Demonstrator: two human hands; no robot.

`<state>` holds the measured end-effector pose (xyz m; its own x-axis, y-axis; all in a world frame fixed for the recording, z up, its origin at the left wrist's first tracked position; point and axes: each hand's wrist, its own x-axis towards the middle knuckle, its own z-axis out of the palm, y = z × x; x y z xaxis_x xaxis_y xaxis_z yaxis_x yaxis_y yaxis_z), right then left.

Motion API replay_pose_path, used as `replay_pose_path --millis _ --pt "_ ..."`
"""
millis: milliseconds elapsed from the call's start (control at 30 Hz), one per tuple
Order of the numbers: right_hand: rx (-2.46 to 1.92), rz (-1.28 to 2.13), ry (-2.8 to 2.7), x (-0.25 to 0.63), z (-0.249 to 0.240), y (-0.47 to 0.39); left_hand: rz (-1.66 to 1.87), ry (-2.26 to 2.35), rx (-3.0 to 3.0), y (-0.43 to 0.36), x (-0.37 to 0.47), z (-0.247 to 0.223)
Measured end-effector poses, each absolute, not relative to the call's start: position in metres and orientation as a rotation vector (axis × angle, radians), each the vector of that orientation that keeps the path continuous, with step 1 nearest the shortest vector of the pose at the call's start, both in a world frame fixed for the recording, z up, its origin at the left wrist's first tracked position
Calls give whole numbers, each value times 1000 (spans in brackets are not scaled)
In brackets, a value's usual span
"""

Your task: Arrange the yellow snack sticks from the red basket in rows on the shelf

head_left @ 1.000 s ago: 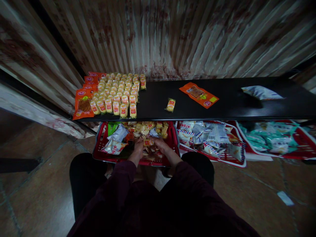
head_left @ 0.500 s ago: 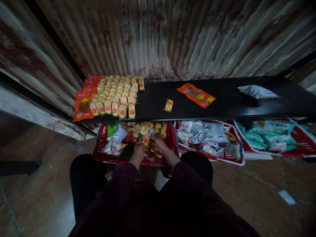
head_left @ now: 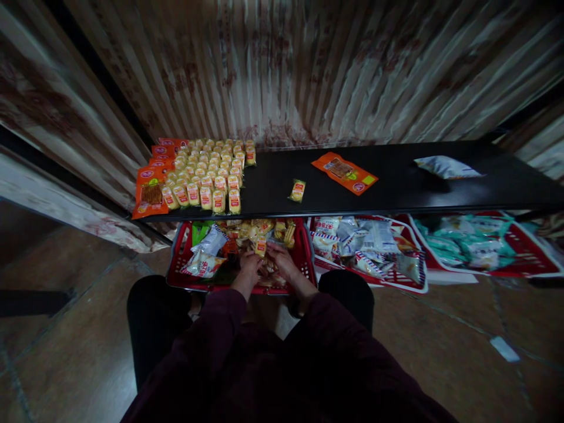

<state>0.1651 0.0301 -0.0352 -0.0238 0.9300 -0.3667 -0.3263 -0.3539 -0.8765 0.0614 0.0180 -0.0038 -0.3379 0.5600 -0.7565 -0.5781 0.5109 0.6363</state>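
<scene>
Over a red basket (head_left: 175, 267), a small yellow packaged snack cake (head_left: 261, 247) stands roughly upright between my two hands. My left hand (head_left: 250, 265) closes on its lower left side. On its right edge are the fingers of my right hand (head_left: 282, 262); some fingertips are hidden behind the pack. Below and around the hands, the basket holds loose yellow snack packs (head_left: 288, 232), white and blue snack bags (head_left: 203, 263) and a green packet (head_left: 200, 230).
Rows of similar yellow cakes (head_left: 205, 198) stand on the black shelf (head_left: 268, 176), beside orange snack bags (head_left: 150, 191). Farther right lie a single cake (head_left: 297, 190), an orange bag (head_left: 345, 172) and a white bag (head_left: 447, 167). Two more baskets hold white bags (head_left: 379, 236) and teal bags (head_left: 489, 249).
The snack cake has turned more upright and risen slightly between my hands. My right fingers have come closer to it. The view has shifted slightly.
</scene>
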Motion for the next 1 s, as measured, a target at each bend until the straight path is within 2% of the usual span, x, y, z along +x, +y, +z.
replay_pose_path --millis 1000 --pt "-1271 1353 -647 152 -2 2 1199 1554 349 13 74 21"
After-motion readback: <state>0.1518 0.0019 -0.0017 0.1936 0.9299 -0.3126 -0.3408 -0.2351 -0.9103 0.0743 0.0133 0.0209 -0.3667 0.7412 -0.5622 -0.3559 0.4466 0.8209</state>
